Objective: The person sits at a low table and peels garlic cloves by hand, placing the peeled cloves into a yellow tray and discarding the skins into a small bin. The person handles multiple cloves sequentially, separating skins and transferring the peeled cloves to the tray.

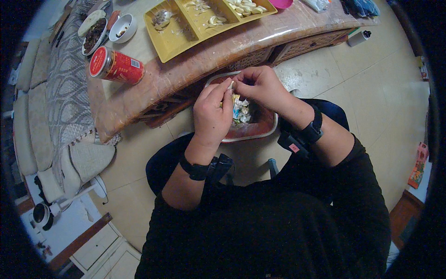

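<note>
Between the thumb and fingers of my left hand [213, 111] is a small pale garlic clove [230, 84]. The thumb and forefinger of my right hand [263, 83] pinch at its edge; whether they grip loose skin too is hidden. Both hands are above a red bin [249, 132] with a pale rim, which holds garlic skins and wrappers [243, 111]. On the table ahead, a yellow divided tray [170, 47] carries a garlic bulb [161, 19] in its left compartment. Loose cloves [216, 21] and skins lie in the middle one, and peeled cloves [246, 7] in the right one.
A red lidded jar [120, 66] stands near the edge of the plastic-covered table [195, 69]. Behind it are a white bowl [123, 28] and a plate of dark food [94, 36]. A bottle [359, 38] is on the floor at right; a sofa [38, 97] is at left.
</note>
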The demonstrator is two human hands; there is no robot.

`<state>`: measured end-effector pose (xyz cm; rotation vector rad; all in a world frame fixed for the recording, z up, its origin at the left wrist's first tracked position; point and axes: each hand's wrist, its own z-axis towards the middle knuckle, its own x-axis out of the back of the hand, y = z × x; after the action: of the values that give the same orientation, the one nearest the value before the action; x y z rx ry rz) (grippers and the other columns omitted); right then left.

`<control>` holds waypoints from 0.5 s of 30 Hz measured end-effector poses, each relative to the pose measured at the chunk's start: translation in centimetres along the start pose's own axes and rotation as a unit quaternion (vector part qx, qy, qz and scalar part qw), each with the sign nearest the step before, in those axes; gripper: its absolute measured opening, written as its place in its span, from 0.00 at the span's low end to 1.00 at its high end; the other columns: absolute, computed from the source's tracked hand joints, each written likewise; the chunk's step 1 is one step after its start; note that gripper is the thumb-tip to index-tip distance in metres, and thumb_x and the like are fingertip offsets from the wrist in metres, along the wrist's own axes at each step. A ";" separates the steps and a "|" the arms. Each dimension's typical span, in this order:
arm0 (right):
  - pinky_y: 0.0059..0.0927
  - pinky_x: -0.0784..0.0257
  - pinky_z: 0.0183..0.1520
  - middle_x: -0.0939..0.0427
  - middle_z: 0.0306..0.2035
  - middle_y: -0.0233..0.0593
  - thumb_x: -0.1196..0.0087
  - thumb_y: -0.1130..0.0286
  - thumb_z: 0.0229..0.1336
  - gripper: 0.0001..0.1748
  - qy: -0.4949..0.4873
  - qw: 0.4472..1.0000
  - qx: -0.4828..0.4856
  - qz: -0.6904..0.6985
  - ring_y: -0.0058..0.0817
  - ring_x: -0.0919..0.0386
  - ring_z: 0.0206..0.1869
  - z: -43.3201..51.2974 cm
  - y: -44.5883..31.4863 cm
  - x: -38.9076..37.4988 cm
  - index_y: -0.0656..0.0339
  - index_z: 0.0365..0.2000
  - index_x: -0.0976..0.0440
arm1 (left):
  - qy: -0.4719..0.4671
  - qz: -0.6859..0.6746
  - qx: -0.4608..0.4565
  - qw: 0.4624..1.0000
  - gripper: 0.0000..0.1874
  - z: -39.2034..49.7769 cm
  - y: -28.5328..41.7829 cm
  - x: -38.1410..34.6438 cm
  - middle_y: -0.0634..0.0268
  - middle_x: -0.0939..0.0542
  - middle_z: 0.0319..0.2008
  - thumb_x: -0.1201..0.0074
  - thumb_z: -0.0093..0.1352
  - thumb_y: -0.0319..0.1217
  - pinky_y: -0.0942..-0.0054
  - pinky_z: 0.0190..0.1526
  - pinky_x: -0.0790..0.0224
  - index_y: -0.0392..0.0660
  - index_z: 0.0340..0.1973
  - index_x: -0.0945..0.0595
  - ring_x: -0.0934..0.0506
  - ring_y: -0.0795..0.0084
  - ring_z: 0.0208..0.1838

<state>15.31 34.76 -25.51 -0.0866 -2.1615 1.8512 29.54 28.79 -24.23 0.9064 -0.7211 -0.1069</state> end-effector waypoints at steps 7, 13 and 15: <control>0.16 0.34 0.28 0.27 0.21 0.28 0.48 0.71 0.51 0.08 0.005 0.999 -0.001 -0.037 0.11 0.32 0.26 -0.1 -0.2 0.1 0.68 0.27 0.28 | -0.007 -0.023 0.037 0.999 0.10 -0.2 -0.1 -0.2 0.54 0.23 0.29 0.50 0.58 0.22 0.71 0.36 0.32 0.37 0.35 0.22 0.24 0.60 0.32; 0.16 0.34 0.27 0.28 0.21 0.28 0.49 0.71 0.51 0.08 0.016 0.999 0.036 -0.008 0.12 0.32 0.24 0.1 0.4 0.2 0.67 0.25 0.28 | -0.030 -0.238 0.227 0.944 0.09 -0.2 -0.6 -0.6 0.59 0.23 0.29 0.53 0.62 0.23 0.75 0.33 0.32 0.36 0.38 0.24 0.25 0.71 0.30; 0.16 0.34 0.28 0.28 0.21 0.27 0.49 0.71 0.51 0.08 0.002 1.000 0.014 -0.012 0.12 0.32 0.25 0.5 0.7 0.4 0.67 0.25 0.28 | -0.041 -0.384 0.314 0.867 0.09 0.1 -1.1 -0.4 0.62 0.24 0.28 0.53 0.63 0.23 0.77 0.32 0.32 0.37 0.40 0.26 0.27 0.74 0.28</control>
<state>14.68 34.49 -26.17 -0.0581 -2.1236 1.8654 29.40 28.16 -25.25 1.7997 -0.4269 -0.6496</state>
